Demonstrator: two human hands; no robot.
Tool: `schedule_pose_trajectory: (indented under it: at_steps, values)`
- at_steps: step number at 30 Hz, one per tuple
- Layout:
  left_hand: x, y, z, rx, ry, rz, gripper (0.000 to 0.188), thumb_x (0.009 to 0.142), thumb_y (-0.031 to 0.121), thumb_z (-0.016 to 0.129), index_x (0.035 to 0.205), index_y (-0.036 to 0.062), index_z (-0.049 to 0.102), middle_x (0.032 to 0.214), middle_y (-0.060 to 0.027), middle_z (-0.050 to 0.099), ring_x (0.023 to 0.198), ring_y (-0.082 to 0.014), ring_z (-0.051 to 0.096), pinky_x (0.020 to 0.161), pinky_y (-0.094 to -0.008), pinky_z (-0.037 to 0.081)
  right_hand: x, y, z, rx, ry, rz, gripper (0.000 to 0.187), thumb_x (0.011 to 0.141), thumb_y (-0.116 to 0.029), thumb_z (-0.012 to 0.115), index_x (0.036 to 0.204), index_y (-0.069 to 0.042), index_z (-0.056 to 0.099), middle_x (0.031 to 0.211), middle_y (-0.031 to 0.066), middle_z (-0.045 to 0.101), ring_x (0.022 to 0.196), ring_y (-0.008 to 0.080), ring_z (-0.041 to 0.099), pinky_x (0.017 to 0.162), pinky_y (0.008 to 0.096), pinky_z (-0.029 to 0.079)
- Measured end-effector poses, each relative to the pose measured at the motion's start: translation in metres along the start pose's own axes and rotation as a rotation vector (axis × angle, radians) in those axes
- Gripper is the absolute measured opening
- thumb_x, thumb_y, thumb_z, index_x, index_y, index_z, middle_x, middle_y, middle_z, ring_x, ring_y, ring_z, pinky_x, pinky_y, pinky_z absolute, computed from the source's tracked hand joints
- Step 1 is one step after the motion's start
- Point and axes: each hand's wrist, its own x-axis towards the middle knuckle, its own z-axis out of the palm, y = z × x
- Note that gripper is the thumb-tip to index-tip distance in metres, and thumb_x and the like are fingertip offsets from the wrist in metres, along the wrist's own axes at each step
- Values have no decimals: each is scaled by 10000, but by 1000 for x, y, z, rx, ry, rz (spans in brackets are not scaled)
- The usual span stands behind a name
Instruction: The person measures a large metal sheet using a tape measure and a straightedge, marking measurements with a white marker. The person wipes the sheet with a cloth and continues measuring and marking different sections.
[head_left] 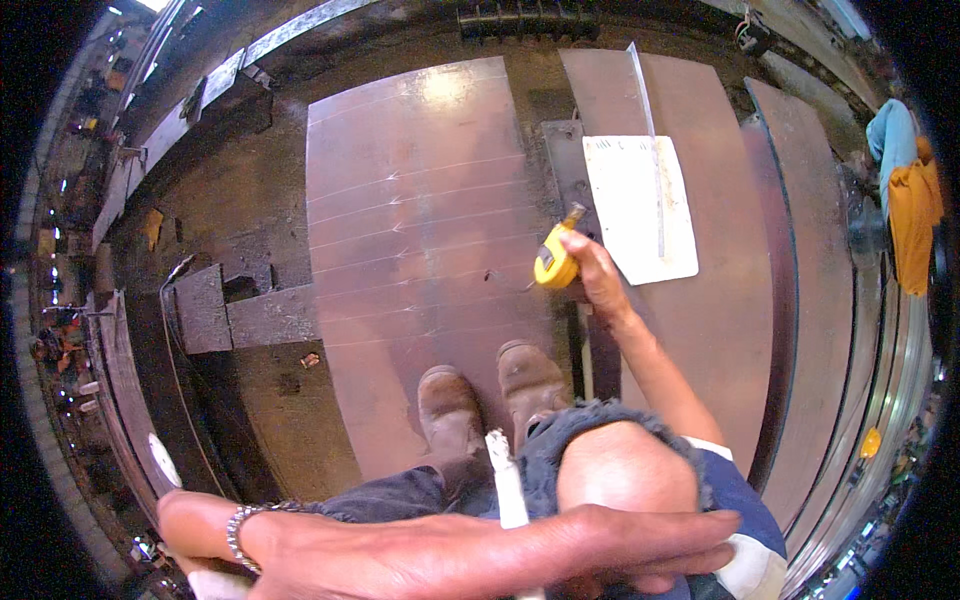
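In my right hand [597, 275] is a yellow tape measure [555, 262], its short metal end pointing away from me. It is held just over the right edge of a brown steel plate [400, 250] marked with several thin chalk-like lines across it. My left hand [480, 550], with a chain bracelet at the wrist, stretches across the bottom of the view close to the camera. A lit-looking cigarette [508, 490] with ash at its tip sticks up from between its long, straight fingers; how they grip it is partly hidden.
A white sheet [640, 215] lies on the second plate [720, 330] at the right, with a thin metal ruler [648, 120] across it. My boots [450, 405] stand on the marked plate. Steel scraps [202, 310] lie at left. Blue and orange cloths [912, 220] hang at far right.
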Motion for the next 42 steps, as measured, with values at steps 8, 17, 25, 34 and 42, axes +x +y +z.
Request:
schedule_pose_trajectory:
  at_steps: [8, 17, 25, 34, 42]
  values:
    - [-12, 33, 50, -94, 306, 133, 892, 823, 605, 560, 1331, -121, 452, 1385, -277, 473, 1322, -332, 441, 1137, -439, 314, -37, 0, 75, -259, -357, 212, 692, 844, -624, 635, 1102, 17, 673, 1012, 100, 691, 941, 163, 627, 830, 302, 491]
    - [-20, 33, 58, -275, 443, 332, 552, 945, 366, 606, 1221, -111, 602, 1288, -229, 598, 1233, -263, 571, 1109, -376, 407, -49, 46, 116, -33, -488, 393, 489, 923, -496, 590, 1023, -24, 664, 877, 11, 595, 791, 90, 532, 701, 260, 423]
    - [-28, 60, 60, -157, 710, 115, 419, 953, 321, 598, 1171, -29, 678, 1149, -158, 692, 1115, -237, 651, 1053, -342, 460, -38, 59, 107, 65, -451, 576, 511, 917, -545, 583, 944, -45, 688, 857, -20, 613, 802, 87, 528, 730, 246, 416]
    - [-27, 62, 49, 9, 780, 208, 391, 933, 317, 623, 1089, -33, 704, 1086, -149, 710, 1033, -190, 679, 981, -302, 507, -38, 63, 109, 12, -513, 531, 536, 952, -507, 568, 1038, 6, 698, 973, 10, 669, 945, 99, 572, 884, 268, 445]
    - [-21, 63, 52, 494, 895, 233, 338, 937, 232, 632, 1101, -62, 668, 1099, -174, 691, 950, -135, 695, 886, -296, 560, -36, 50, 108, -153, -552, 545, 610, 923, -545, 578, 1152, 10, 687, 1105, 77, 698, 1067, 136, 600, 945, 283, 442]
